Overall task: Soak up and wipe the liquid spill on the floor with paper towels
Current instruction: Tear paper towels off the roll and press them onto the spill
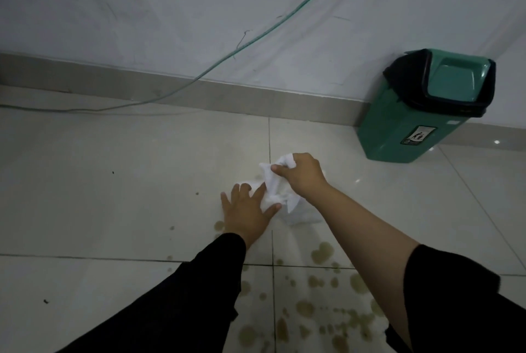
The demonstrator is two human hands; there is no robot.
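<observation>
The small printed label [418,135] on the green plastic swing-lid bin [410,122] is too small to read; left of the bin, the thin green cable [170,88] runs off both picture edges.

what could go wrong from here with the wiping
1. The paper towel is bunched in the right hand, so little of it may meet the floor, and it could smear rather than soak.
2. Most brownish droplets lie nearer the person, apart from the towel; the black sleeves hang over them and might drag through the liquid.
3. The left hand lies flat on the glossy tile near a droplet; it could slip if wet.
</observation>
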